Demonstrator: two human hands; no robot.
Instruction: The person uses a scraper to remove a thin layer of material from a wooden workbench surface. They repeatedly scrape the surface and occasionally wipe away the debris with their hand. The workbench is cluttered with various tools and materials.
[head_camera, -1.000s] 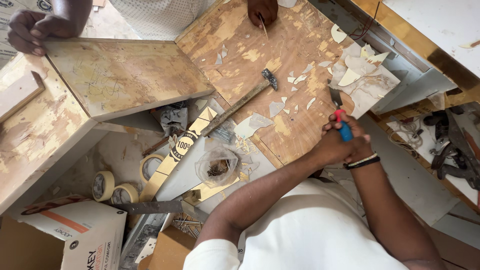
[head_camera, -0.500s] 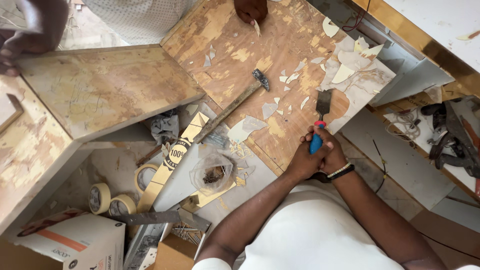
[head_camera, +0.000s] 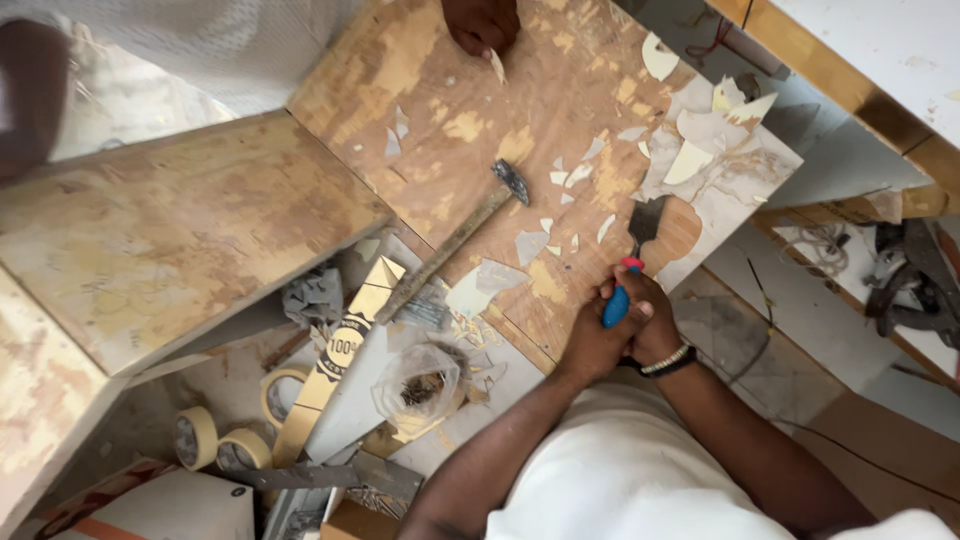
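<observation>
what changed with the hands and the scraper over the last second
Both hands, left hand and right hand, drew the blue-handled scraper back toward the person, off the peeling white laminate near the board's corner. The grip on it did not change. The hammer stayed flat on the wooden board, and another person's hand kept to the far edge with a small chip.

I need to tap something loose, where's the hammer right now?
In the head view, the hammer lies untouched on the wooden board, left of the scraper that both hands grip, its handle end overhanging the board's lower edge.
</observation>
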